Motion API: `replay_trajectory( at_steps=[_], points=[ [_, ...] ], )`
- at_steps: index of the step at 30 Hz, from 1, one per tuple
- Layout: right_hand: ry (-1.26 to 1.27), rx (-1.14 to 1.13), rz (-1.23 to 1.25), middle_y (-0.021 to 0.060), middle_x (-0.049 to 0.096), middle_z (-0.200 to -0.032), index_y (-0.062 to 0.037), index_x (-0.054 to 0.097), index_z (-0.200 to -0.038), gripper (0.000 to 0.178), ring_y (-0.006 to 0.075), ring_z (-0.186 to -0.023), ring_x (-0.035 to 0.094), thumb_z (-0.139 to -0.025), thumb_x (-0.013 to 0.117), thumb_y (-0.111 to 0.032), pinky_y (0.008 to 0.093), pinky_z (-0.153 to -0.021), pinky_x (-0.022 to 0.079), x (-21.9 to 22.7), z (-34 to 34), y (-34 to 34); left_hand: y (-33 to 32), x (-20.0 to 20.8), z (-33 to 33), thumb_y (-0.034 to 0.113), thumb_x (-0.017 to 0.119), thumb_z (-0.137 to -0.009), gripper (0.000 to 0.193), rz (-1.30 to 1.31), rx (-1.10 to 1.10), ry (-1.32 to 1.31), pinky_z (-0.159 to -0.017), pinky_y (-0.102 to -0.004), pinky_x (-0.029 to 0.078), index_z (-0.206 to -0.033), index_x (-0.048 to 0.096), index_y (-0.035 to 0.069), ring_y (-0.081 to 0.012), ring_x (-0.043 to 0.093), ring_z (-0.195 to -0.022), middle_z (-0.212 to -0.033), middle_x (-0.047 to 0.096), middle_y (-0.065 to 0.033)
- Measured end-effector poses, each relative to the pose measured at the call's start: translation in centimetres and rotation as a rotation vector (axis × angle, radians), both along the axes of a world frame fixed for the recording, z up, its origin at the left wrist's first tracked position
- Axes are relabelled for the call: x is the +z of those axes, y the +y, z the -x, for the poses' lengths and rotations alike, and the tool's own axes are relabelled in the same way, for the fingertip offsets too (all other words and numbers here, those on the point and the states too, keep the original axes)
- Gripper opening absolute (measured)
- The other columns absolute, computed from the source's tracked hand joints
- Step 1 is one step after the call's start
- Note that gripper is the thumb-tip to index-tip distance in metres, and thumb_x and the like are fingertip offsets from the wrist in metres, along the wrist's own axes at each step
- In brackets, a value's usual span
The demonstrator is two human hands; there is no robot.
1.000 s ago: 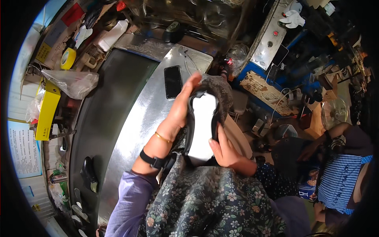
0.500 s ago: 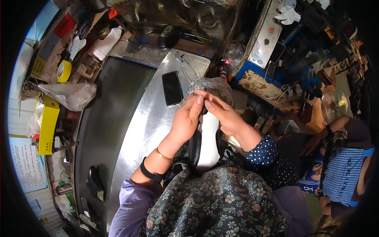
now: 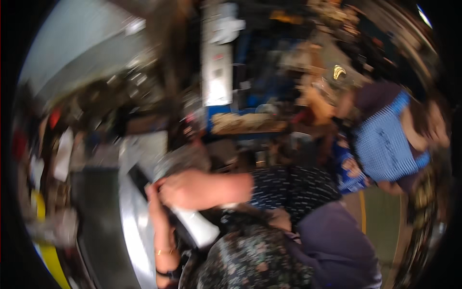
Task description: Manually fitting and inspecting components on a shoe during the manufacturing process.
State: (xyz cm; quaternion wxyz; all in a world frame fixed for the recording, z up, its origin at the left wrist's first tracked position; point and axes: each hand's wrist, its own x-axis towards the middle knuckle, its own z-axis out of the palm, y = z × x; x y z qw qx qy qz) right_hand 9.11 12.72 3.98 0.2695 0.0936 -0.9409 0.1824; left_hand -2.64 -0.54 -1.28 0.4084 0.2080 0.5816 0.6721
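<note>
A black shoe (image 3: 181,230) with a long white inner part (image 3: 199,227) lies tilted over my lap, its far end between my hands. My right hand (image 3: 185,189) is closed round that end from the right, its forearm crossing in a dark dotted sleeve. Along the left side my left hand (image 3: 157,204) is closed on the same end, with a gold bangle and a black band at the wrist. Motion blur smears the fingertips, and the hands cover the shoe's far end. A dark phone (image 3: 138,179) lies just beyond my hands.
To my left are a shiny metal tabletop (image 3: 131,231) and a dark belt-like surface (image 3: 97,226). A yellow box (image 3: 52,262) stands at the left rim. At right sits another person in a blue checked apron (image 3: 387,144). A metal control panel (image 3: 217,72) rises ahead.
The whole view has swung to the right and blurred, bringing the other person further into it. My hands and the shoe now appear lower and further left, still together.
</note>
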Motion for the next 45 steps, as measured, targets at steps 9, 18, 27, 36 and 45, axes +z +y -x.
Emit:
replay_trajectory(
  at_steps=[9, 18, 27, 36, 45],
  points=[
    [0.196, -0.053, -0.262, 0.0113, 0.063, -0.069, -0.0017, 0.059, -0.076, 0.018, 0.0292, -0.063, 0.066, -0.081, 0.06, -0.019, 0.0413, -0.053, 0.054, 1.1, -0.3, 0.7, 1.4, -4.0, 2.4, 0.039, 0.035, -0.11, 0.043, 0.062, -0.043, 0.08, -0.094, -0.0291, 0.047, -0.115, 0.061, 0.006, -0.0158, 0.059, -0.102, -0.108, 0.06, -0.0052],
    [-0.104, 0.195, 1.454, 0.0136, 0.059, -0.128, -0.0008, 0.053, -0.112, 0.062, 0.0173, -0.122, 0.054, -0.101, 0.044, -0.061, 0.0331, -0.107, 0.04, -3.6, 0.4, -0.4, 1.4, 2.1, 0.2, 0.055, 0.041, -0.105, 0.064, -0.026, -0.203, -0.182, -0.109, -0.0368, 0.04, -0.141, 0.053, 0.004, -0.0237, 0.052, -0.128, -0.136, 0.057, -0.0135],
    [-0.292, 0.24, 1.675, 0.0203, 0.015, -0.165, -0.0062, 0.029, -0.157, 0.064, 0.0266, -0.148, 0.028, -0.106, 0.051, -0.038, 0.0358, -0.119, 0.028, -6.1, 0.1, -2.4, -1.7, -0.2, -0.1, 0.032, 0.042, -0.109, 0.047, -0.042, -0.241, 0.422, -0.108, -0.0363, 0.039, -0.132, 0.055, -0.006, -0.0231, 0.055, -0.123, -0.131, 0.061, -0.0155],
    [0.075, 0.0, 0.97, 0.0125, 0.065, -0.118, -0.0013, 0.066, -0.11, 0.016, 0.0279, -0.114, 0.059, -0.098, 0.056, -0.004, 0.0397, -0.103, 0.045, -5.5, -0.7, -2.4, -1.3, -1.0, 0.1, 0.017, 0.044, -0.104, 0.041, -0.237, -0.326, 0.386, -0.119, -0.0397, 0.026, -0.14, 0.051, -0.003, -0.0278, 0.039, -0.142, -0.149, 0.046, -0.0167],
    [-0.277, 0.0, 1.159, 0.0139, 0.05, -0.145, -0.0006, 0.05, -0.143, 0.039, 0.0261, -0.138, 0.045, -0.105, 0.048, -0.011, 0.0364, -0.116, 0.031, -2.1, -2.2, -1.5, -0.2, 1.2, 0.8, 0.016, 0.056, -0.101, 0.038, -0.209, -0.425, 0.453, -0.115, -0.0383, 0.033, -0.136, 0.052, 0.001, -0.0297, 0.046, -0.137, -0.143, 0.051, -0.0167]
  ],
)
